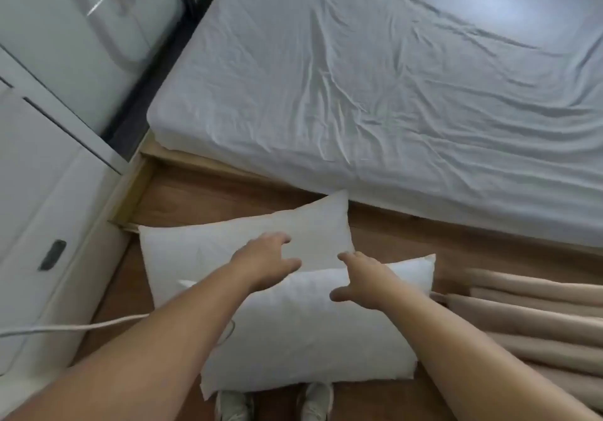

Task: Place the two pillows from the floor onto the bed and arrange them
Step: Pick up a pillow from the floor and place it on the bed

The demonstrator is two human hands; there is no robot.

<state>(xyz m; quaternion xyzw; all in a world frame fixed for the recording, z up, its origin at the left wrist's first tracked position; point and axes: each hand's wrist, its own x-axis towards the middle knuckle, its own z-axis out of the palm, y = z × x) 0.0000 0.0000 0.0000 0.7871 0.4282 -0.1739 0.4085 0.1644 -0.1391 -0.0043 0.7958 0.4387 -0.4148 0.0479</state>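
Note:
Two white pillows lie on the wooden floor in front of the bed (391,94), which has a wrinkled pale grey sheet and nothing on it. The near pillow (310,332) overlaps the far pillow (202,251), which lies closer to the bed. My left hand (264,264) hovers over the seam between the two pillows, fingers spread and empty. My right hand (365,283) is over the upper edge of the near pillow, fingers apart, holding nothing. Whether either hand touches fabric is unclear.
White cabinet fronts (49,192) with a dark handle line the left side. A white cable (81,327) runs across the floor from the left under the near pillow. Beige curtain folds (528,316) lie at the right. My shoes (274,404) show below the pillow.

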